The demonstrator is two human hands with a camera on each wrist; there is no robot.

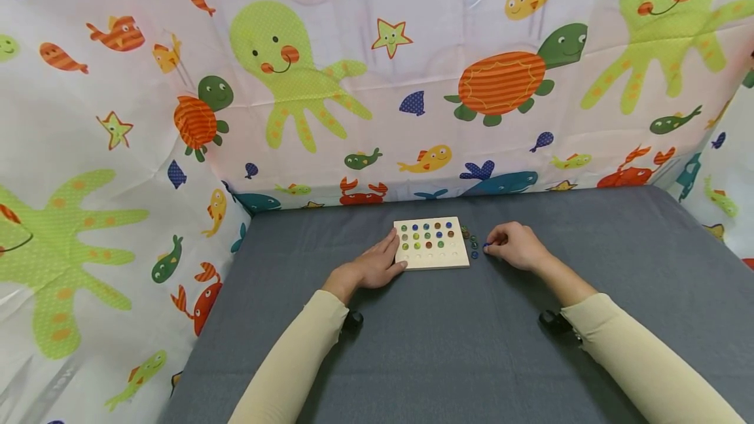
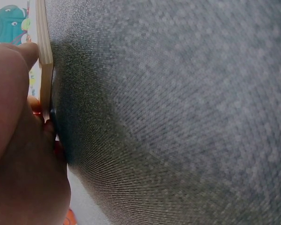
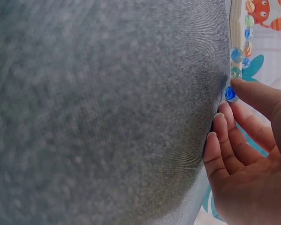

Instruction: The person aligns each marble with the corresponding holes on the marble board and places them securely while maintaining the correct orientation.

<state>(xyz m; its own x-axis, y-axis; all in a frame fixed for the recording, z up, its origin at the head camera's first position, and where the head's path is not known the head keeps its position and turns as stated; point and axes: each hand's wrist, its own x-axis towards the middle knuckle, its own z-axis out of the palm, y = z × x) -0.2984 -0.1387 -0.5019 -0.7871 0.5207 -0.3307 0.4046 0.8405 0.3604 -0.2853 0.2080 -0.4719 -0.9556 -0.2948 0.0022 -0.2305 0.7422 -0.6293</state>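
Observation:
A pale wooden board [image 1: 432, 264] with rows of round hollows lies on the grey cloth. Coloured glass marbles [image 1: 429, 245] fill its three farther rows, apart from the right end of the third; the nearest row has none. My left hand [image 1: 374, 265] rests against the board's left side, fingers stretched along that edge and thumb at the near corner. To the right of the board, my right hand [image 1: 518, 246] pinches a blue marble [image 3: 230, 93] between thumb and forefinger, low over the cloth. Several loose marbles [image 1: 474, 254] lie between that hand and the board.
Grey cloth [image 1: 436, 345] covers the table. A curtain [image 1: 330, 38] printed with sea animals hangs behind and along the left side. Each wrist carries a dark strapped device, the right one [image 1: 555, 321] close over the cloth.

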